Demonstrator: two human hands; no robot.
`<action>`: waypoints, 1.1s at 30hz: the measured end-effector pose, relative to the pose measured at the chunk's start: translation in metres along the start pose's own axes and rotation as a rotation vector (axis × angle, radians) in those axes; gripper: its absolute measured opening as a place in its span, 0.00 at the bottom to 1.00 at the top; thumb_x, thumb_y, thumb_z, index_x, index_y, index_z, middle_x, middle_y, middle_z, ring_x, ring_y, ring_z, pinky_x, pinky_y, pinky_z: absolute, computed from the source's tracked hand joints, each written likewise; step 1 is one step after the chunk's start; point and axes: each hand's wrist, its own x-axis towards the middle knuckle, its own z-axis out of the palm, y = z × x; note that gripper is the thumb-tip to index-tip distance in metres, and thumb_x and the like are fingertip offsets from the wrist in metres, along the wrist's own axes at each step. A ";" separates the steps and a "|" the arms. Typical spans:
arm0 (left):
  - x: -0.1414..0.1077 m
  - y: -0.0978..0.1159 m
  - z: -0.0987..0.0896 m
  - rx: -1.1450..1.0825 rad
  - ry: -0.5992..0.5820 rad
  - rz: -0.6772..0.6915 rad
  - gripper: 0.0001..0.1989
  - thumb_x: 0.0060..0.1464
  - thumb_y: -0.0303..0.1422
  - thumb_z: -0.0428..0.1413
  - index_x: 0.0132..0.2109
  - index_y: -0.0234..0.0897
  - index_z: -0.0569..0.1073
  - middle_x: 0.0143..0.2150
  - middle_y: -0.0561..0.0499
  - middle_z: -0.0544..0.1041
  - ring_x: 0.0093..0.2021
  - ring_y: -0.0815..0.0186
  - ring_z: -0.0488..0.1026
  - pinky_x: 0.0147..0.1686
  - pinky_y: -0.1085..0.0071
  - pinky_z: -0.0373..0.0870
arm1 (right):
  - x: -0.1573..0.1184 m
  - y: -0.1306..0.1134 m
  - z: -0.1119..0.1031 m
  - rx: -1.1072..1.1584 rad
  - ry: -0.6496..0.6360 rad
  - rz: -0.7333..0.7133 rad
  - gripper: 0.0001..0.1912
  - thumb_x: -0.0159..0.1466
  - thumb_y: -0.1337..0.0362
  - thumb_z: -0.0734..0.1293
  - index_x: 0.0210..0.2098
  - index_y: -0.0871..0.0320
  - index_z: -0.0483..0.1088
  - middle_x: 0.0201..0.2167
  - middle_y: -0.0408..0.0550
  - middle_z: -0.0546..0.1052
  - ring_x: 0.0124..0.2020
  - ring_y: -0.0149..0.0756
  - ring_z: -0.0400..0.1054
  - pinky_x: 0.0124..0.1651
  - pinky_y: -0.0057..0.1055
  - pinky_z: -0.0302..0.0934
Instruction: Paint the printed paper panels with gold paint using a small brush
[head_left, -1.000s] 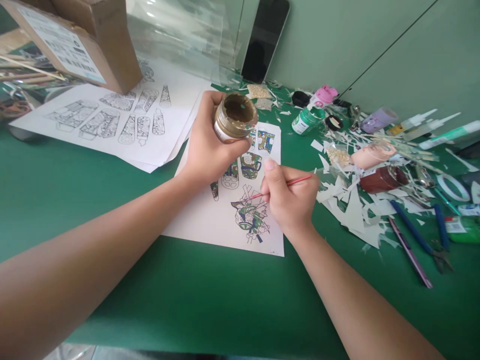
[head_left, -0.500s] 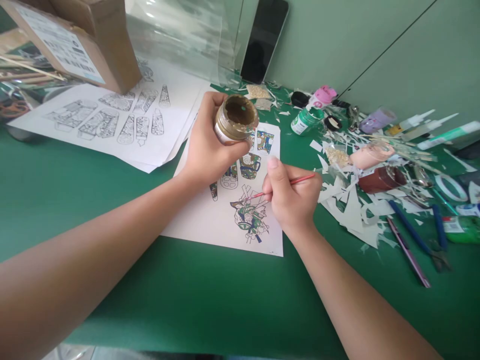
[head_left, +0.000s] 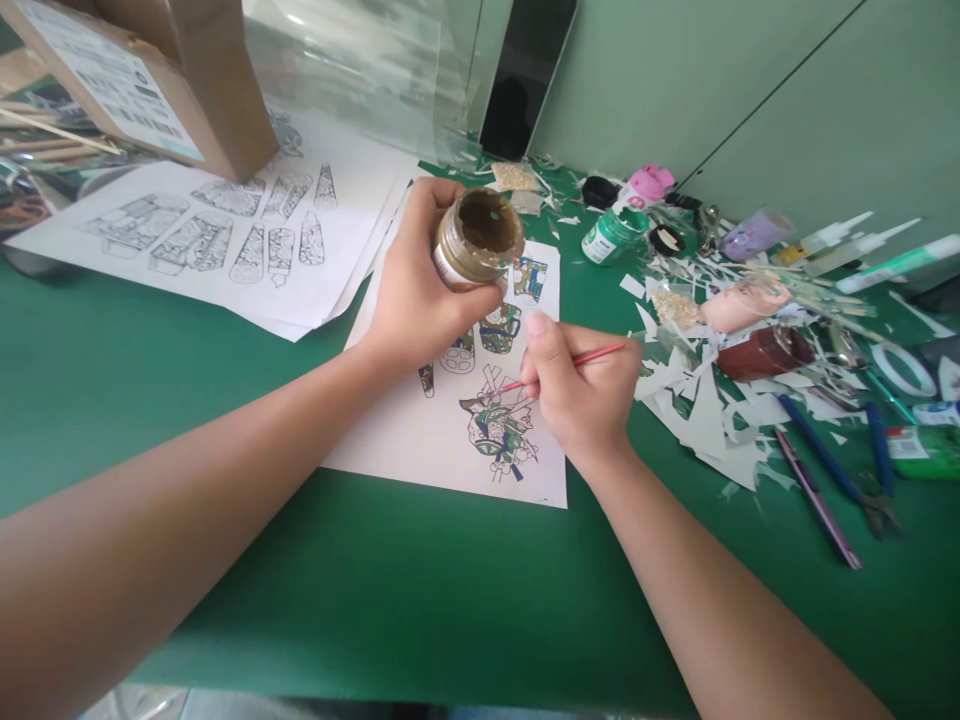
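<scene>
My left hand [head_left: 424,290] is wrapped round an open jar of brown-gold paint [head_left: 457,262], tilted above the upper part of a printed sheet [head_left: 405,440]. Between the closed fingers of my right hand [head_left: 577,390] is a thin red paintbrush [head_left: 600,353]. Its tip meets the partly coloured drawing [head_left: 499,435] low on the sheet, near a brown patch. Green, blue and brown areas fill parts of the printed figures. My left hand and the jar cover some of the upper figures.
Printed sheets [head_left: 247,290] and a cardboard box [head_left: 225,90] stand at the left. A phone [head_left: 525,80] leans on the wall. Paper scraps [head_left: 709,430], a green paint jar [head_left: 613,236], a dark red jar [head_left: 765,354], blue-handled pliers [head_left: 821,450] and a purple pen [head_left: 817,500] are at the right.
The jar in my left hand has shifted slightly right. My right hand and the brush have moved a little up and left, with the tip still at the drawing.
</scene>
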 end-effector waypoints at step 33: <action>0.000 -0.003 0.002 -0.062 -0.009 0.021 0.24 0.38 0.24 0.63 0.43 0.45 0.65 0.40 0.52 0.72 0.38 0.62 0.68 0.38 0.56 0.71 | -0.001 -0.001 -0.001 -0.007 0.014 -0.058 0.26 0.67 0.60 0.65 0.13 0.57 0.63 0.09 0.36 0.63 0.13 0.21 0.58 0.19 0.24 0.52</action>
